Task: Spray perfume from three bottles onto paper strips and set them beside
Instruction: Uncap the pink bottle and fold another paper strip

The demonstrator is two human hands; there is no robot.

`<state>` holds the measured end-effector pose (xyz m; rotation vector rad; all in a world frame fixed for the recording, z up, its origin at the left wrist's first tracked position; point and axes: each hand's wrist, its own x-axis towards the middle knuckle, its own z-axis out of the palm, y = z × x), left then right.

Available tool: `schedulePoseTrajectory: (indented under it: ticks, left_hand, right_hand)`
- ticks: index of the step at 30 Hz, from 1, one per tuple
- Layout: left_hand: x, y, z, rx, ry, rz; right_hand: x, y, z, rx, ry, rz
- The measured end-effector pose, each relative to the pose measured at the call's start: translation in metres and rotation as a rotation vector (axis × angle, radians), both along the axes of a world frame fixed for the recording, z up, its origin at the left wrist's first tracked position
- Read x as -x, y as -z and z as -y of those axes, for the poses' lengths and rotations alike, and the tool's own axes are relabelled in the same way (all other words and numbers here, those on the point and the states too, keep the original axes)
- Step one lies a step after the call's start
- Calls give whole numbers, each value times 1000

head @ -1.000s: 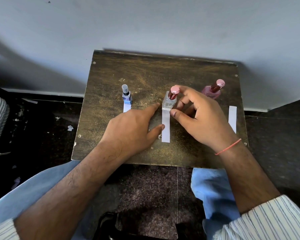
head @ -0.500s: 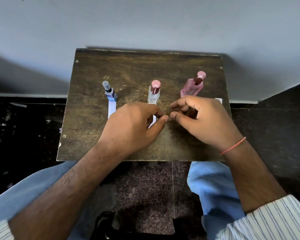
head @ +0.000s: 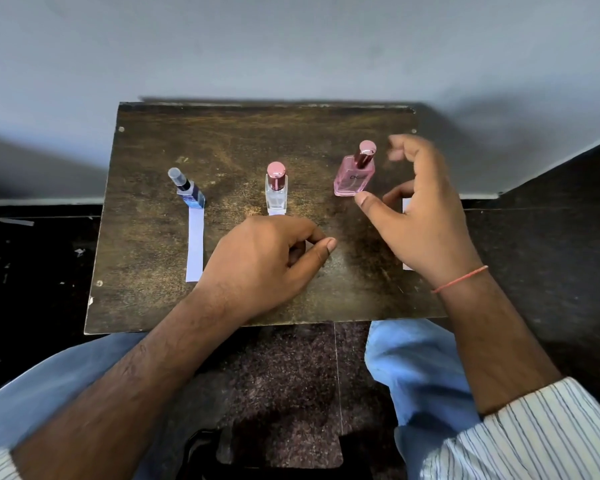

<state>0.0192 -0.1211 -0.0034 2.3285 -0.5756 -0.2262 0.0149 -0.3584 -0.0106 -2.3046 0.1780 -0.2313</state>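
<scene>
The pink perfume bottle (head: 354,174) stood upright near the far right of the dark wooden tabletop (head: 222,140), just left of the open, empty right hand (head: 420,209), whose thumb nearly touched its base. The left hand (head: 260,261), farther off, lay loosely curled, seemingly over the middle paper strip (head: 277,213). A pale wall (head: 291,46) rose behind.

Three capped perfume bottles stand upright in a row: a blue one (head: 190,197) touching a white paper strip (head: 195,244), a clear one (head: 276,195), and a pink one (head: 354,176) rightmost.
</scene>
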Motion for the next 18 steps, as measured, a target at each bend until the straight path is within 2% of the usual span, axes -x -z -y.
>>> schedulePoseTrajectory:
  ticks: [6, 18]
  left_hand:
    - [-3, -4, -3, 17, 68, -25]
    - [-8, -6, -26, 101, 77, -31]
  right_hand:
    - [-8, 6, -5, -57, -48, -75]
    - [-14, 9, -15, -69, 33, -28]
